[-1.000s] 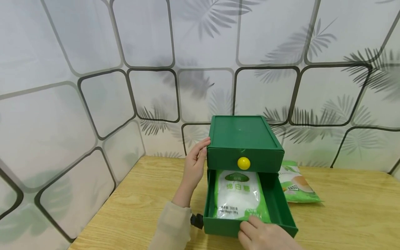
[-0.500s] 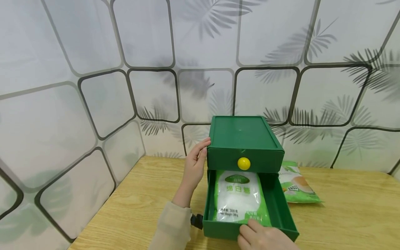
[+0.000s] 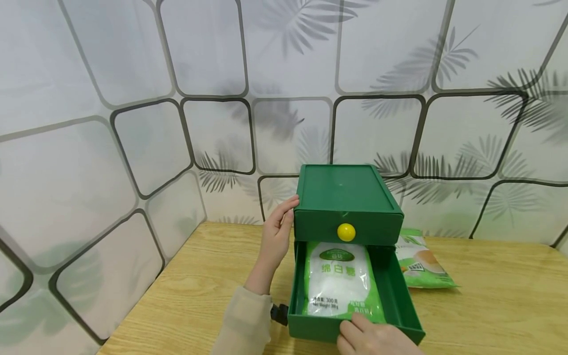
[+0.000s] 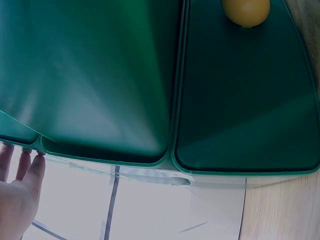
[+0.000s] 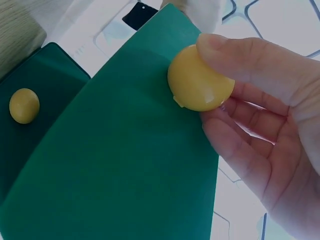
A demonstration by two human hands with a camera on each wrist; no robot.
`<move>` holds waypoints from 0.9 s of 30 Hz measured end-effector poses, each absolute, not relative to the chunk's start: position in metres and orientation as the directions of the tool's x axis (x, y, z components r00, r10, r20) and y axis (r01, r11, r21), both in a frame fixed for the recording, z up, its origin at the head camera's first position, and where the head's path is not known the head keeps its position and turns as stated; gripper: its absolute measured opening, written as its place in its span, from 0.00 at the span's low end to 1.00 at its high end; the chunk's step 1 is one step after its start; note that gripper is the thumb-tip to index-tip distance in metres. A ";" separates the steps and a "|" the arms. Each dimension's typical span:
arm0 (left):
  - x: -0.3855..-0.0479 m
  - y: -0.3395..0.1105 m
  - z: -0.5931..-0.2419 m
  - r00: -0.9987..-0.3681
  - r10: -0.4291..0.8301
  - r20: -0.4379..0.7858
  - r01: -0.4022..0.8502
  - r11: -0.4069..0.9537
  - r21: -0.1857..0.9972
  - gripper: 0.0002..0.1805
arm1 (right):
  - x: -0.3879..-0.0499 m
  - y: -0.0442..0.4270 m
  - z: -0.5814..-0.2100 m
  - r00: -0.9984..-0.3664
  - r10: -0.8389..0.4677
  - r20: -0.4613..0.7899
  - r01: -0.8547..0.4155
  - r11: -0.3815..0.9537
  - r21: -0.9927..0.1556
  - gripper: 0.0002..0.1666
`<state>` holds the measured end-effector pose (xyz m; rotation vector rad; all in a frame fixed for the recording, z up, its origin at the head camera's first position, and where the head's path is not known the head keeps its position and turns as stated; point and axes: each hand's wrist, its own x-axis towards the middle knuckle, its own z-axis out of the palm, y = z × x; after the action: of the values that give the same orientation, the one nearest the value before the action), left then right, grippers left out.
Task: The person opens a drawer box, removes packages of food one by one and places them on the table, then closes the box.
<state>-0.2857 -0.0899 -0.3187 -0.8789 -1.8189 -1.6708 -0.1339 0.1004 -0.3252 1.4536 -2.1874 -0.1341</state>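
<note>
A green two-drawer box (image 3: pixel 341 187) stands on the table, its upper drawer closed under a yellow knob (image 3: pixel 346 231). The lower drawer (image 3: pixel 315 326) is pulled out, with a white and green bag (image 3: pixel 339 281) lying flat in it. My right hand (image 3: pixel 377 337) is at that drawer's front; in the right wrist view its thumb and fingers pinch the round yellow knob (image 5: pixel 200 80). My left hand (image 3: pixel 276 231) rests with extended fingers against the box's left side; the left wrist view shows the fingertips of this hand (image 4: pixel 20 195) at the box's edge.
Right of the box, a second green and white bag (image 3: pixel 421 264) lies on the wooden table (image 3: pixel 497 296). A small black object (image 3: pixel 279 313) is beside the drawer's left side. A patterned curtain (image 3: pixel 293 133) hangs behind the table.
The lower drawer has come slightly further out towards me, with my right hand at its front. The bag inside has shifted forward a little too. My left hand has stayed in place.
</note>
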 end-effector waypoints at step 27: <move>-0.283 -0.089 -0.316 -0.673 0.105 0.732 0.737 0.014 0.676 0.16 | -0.136 0.117 -0.306 -0.256 -0.734 0.629 -0.862 0.468 0.196 0.11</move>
<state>-0.2829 -0.0888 -0.3162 -0.8600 -1.8118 -1.7046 -0.1359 0.1167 -0.3062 1.3202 -2.0488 0.2444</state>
